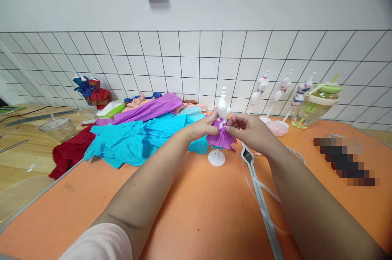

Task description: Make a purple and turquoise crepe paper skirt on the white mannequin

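Observation:
A small white mannequin (223,108) stands upright on a round white base (217,158) on the orange mat. A purple crinkled skirt (223,140) circles its waist, with a bit of light blue below the hem. From the left side, my left hand (206,126) grips the skirt at the waist, thumb in front and fingers partly hidden behind the figure. Opposite it, my right hand (246,128) pinches the skirt's right edge near the waist between thumb and fingers. Just below my right hand lies the end of a long grey strap-like tool (248,157).
Turquoise (122,141) and purple crinkled sheets (150,108) lie piled at left, beside dark red material (72,149). Several more mannequins (259,90) lean near the tiled wall. A green-lidded bottle (318,102) and a pink dish (278,128) stand at right. A clear ribbon crosses the tool.

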Available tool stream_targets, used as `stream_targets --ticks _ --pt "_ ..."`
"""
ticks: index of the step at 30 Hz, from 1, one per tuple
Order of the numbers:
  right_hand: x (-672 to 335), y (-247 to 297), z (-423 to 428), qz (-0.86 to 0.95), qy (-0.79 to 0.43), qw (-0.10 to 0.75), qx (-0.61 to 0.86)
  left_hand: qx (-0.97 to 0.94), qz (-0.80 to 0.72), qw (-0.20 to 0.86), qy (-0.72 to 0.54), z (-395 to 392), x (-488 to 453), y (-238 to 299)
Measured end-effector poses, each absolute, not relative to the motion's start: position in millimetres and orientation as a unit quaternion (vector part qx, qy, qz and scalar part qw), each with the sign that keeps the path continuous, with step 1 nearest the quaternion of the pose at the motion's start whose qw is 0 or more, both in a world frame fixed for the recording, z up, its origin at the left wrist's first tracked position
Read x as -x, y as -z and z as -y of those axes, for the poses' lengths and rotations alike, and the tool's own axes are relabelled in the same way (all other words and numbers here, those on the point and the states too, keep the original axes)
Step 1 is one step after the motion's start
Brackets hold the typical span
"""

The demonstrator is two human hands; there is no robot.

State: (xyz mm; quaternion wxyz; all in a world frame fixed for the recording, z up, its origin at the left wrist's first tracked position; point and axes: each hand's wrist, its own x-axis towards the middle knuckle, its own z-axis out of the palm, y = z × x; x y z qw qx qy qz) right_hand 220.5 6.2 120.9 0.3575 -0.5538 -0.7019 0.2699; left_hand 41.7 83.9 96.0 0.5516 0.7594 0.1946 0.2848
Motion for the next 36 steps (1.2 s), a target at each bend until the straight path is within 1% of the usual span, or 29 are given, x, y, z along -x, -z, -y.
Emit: stream_targets --ticks 5,11,13,16,18,21,24,29,32,36 --pt "-224.5 -124.6 -4.3 0.720 -0.293 0.363 0.514 -0.762 -0.193 0.548 -0.288 -82.9 -42.4 -98.0" --pt "-217.6 -122.1 -4.2 0.685 -0.255 0.390 0.560 -0.752 -0.198 0.557 -0.292 -80.8 -46.0 -98.0" --pt "-216.2 -117.0 -7.7 0.671 -0.281 0.399 0.558 -0.748 -0.200 0.562 -0.290 -80.5 -45.8 -97.3" --pt "-216.3 -108.2 -14.3 0.640 -0.359 0.412 0.539 -0.751 -0.211 0.559 -0.282 -78.7 -44.6 -97.7" --pt "-216.7 -104.4 -16.8 0.622 -0.390 0.421 0.532 -0.749 -0.217 0.563 -0.274 -76.4 -43.3 -99.6" --pt "-217.1 -104.5 -16.1 0.614 -0.405 0.428 0.526 -0.746 -0.205 0.580 -0.255 -73.1 -40.6 -103.9" --pt "-219.3 -107.6 -14.2 0.630 -0.413 0.412 0.513 -0.756 -0.200 0.579 -0.229 -73.3 -38.2 -105.9" --pt "-225.7 -107.8 -16.1 0.659 -0.414 0.408 0.477 -0.763 -0.190 0.575 -0.227 -81.5 -37.9 -101.8" --pt "-229.2 -107.7 -17.6 0.675 -0.392 0.397 0.483 -0.782 -0.186 0.542 -0.247 -84.8 -36.8 -103.3" --pt "-235.2 -110.3 -18.6 0.692 -0.407 0.380 0.459 -0.833 -0.200 0.445 -0.261 -83.0 -30.7 -114.9"
